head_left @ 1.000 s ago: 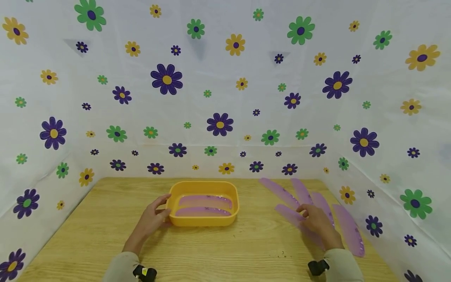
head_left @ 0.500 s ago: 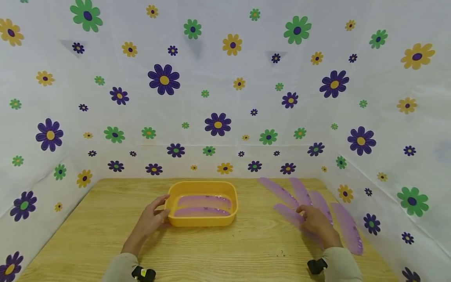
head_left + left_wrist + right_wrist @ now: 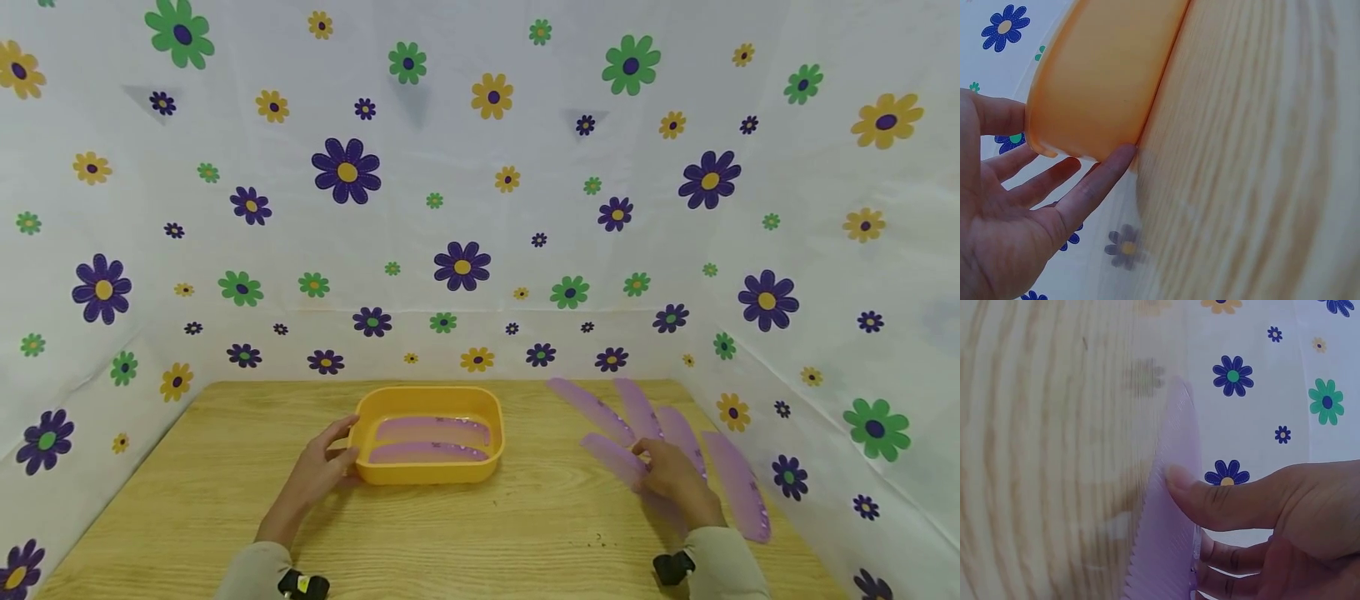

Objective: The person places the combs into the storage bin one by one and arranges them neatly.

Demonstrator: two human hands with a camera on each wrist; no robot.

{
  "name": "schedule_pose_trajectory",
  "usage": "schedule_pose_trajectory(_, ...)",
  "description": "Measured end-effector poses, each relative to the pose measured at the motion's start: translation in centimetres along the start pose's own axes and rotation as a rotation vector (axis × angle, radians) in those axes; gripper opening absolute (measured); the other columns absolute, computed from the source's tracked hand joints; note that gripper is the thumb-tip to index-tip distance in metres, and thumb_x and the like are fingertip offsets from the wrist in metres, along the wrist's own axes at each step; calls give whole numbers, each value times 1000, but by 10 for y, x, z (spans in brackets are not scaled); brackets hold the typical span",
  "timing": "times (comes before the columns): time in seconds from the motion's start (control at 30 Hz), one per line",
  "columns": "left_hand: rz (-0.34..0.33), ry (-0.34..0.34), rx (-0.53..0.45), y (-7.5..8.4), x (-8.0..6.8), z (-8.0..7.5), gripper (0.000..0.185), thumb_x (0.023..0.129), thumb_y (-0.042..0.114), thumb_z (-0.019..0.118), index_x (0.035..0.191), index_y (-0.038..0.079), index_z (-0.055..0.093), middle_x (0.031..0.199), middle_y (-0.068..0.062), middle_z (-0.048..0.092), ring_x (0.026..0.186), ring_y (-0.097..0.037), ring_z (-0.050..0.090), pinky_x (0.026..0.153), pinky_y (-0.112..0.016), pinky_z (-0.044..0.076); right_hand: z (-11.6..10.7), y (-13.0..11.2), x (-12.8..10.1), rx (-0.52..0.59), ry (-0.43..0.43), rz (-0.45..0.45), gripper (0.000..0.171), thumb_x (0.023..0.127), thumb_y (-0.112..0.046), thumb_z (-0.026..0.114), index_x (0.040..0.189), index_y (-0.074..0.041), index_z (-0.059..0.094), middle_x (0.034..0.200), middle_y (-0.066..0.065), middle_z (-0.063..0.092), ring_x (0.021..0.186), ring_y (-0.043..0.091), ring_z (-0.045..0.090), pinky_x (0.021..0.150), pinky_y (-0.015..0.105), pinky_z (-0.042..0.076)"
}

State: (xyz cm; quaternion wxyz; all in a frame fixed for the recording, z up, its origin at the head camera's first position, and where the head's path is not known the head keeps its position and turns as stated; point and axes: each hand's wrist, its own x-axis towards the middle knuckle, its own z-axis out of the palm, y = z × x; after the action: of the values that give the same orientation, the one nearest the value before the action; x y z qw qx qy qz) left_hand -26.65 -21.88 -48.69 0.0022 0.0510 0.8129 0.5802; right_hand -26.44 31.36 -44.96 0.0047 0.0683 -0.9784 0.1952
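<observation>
The person's left hand is resting against the short left end of the yellow tub, which is sitting on the wooden table. Its fingers are lying straight and a little spread along the tub's outside wall, with the thumb up by the rim, so the hand is touching the tub and not curling around it. Two purple leaf pieces are lying side by side inside the tub, just past those fingertips. Well off to the other side, the person's right hand is sitting on top of a bunch of purple leaf pieces that are fanning out flat on the table. The thumb is pressing down on top of one purple leaf, and the other fingers are curling under its edge, so the hand is pinching that leaf. The leaf is lying right under the thumb, low on the table, with its ridged side showing and its pointed tip sticking out beyond the thumb. The other loose leaves are lying just beside and behind these fingers, toward the flowered cloth wall. Light sleeves are covering both wrists.
</observation>
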Motion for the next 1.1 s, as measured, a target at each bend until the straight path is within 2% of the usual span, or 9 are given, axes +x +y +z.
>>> schedule_pose_trajectory(0.17, -3, 0, 0, -2, 0, 1, 56, 104, 6, 53, 158, 6, 36, 156, -29, 38, 131, -51, 56, 81, -42, 67, 1, 2, 0, 4, 15, -16, 37, 75, 7, 76, 110, 6, 64, 101, 25, 71, 92, 36, 68, 82, 55, 58)
schedule_pose_trajectory(0.3, -12, -1, 0, -3, 1, 2, 57, 104, 7, 53, 158, 8, 36, 157, -28, 38, 131, -51, 55, 82, -44, 66, 3, 7, 3, 0, 25, -25, 37, 76, 10, 71, 113, 6, 64, 104, 28, 70, 96, 40, 68, 87, 58, 57)
schedule_pose_trajectory(0.43, -13, 2, 9, -4, 1, 3, 57, 104, 7, 53, 158, 7, 36, 157, -29, 38, 131, -51, 55, 82, -45, 66, 4, 9, 5, 17, 22, 13, 38, 79, 12, 65, 116, 5, 64, 110, 32, 69, 103, 45, 66, 92, 61, 55)
schedule_pose_trajectory(0.63, -31, 14, 18, -1, 1, 3, 57, 104, 7, 53, 158, 8, 37, 157, -27, 38, 130, -50, 56, 83, -43, 66, 2, 12, 9, 66, 5, 56, 36, 84, 12, 59, 117, 2, 65, 113, 34, 67, 107, 49, 64, 92, 62, 55)
schedule_pose_trajectory(0.8, -24, 14, 31, 1, 2, 3, 57, 104, 7, 53, 159, 8, 36, 157, -27, 38, 131, -49, 56, 84, -43, 66, 1, 16, 11, 97, 31, 16, 31, 88, 11, 60, 115, 0, 67, 118, 36, 66, 111, 54, 64, 94, 64, 55)
schedule_pose_trajectory(0.87, -20, 13, 32, 1, 1, 3, 57, 104, 7, 54, 159, 8, 36, 157, -28, 38, 131, -50, 56, 84, -43, 66, 3, 19, 13, 84, 51, -12, 30, 87, 11, 61, 114, -1, 68, 114, 36, 67, 107, 53, 65, 90, 61, 57)
schedule_pose_trajectory(1.1, -13, 12, 25, -2, 2, 2, 57, 104, 7, 54, 159, 6, 36, 156, -30, 38, 129, -50, 57, 82, -43, 66, -2, 13, 11, 127, 26, 9, 31, 88, 13, 59, 117, 4, 67, 120, 38, 65, 113, 55, 63, 96, 64, 55)
